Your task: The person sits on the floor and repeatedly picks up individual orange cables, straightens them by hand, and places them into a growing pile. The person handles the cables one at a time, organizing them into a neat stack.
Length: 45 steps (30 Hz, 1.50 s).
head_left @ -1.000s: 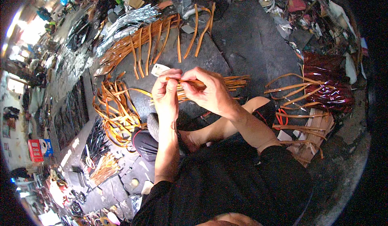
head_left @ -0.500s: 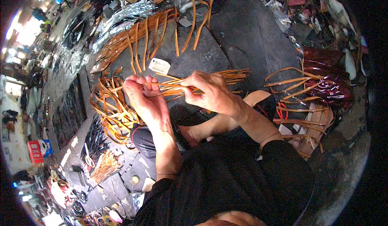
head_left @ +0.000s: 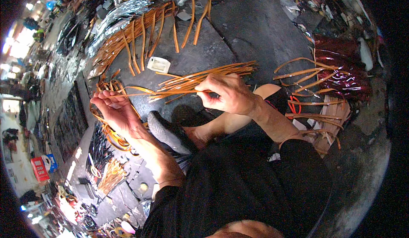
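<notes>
Scraps [head_left: 294, 8] litter the far edge of the dark grey floor [head_left: 255, 29]; over its middle, one narrow orange-brown strip [head_left: 181, 92] stretches from the loosely curled left hand [head_left: 117, 112], between thumb and fingers, to the tightly pinching right hand [head_left: 232, 95], near a bundle of similar strips [head_left: 213, 71]

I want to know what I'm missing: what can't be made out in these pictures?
- Head view: how far the thin brown strip runs into the right hand; that hand hides it.
- Head view: the middle of the coil of strips, covered by the left hand.
- Head view: small marks on the red box, too small to read.
- Head view: the black shirt, cut off by the lower edge.
</notes>
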Each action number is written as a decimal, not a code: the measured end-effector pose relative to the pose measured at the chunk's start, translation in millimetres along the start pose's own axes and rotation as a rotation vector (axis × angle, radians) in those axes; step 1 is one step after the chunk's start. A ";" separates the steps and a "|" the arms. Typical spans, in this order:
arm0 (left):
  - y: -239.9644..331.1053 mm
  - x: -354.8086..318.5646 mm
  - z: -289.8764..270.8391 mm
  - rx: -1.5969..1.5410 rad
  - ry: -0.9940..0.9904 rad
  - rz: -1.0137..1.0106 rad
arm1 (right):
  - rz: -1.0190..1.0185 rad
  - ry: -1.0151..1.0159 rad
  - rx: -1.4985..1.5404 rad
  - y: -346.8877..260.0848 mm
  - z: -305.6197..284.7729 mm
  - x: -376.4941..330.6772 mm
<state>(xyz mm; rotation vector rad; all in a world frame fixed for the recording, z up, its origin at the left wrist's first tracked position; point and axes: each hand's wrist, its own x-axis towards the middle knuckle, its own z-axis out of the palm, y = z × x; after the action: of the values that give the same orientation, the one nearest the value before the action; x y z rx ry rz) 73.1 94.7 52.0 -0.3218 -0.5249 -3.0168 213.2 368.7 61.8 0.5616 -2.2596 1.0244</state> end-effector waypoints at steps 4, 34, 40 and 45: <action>27.7 15.6 -15.4 0.008 0.002 0.011 | 0.001 0.019 -0.076 8.1 -11.0 -10.8; 83.9 72.9 -112.3 0.065 -0.086 -0.168 | 0.316 -0.114 -0.173 18.2 -77.6 -57.7; 30.3 28.7 -133.7 1.017 0.127 -0.254 | 0.638 -0.145 -0.246 75.9 -116.9 -79.9; 3.2 -2.6 -172.0 1.345 0.186 -0.347 | 0.733 -0.166 -0.391 153.3 -104.5 -66.9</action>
<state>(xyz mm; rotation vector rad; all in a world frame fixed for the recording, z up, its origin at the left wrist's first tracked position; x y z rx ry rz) 42.6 33.2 -105.8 0.1637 -2.4408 -2.1366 208.2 553.1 -8.2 -0.3973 -2.7903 0.8188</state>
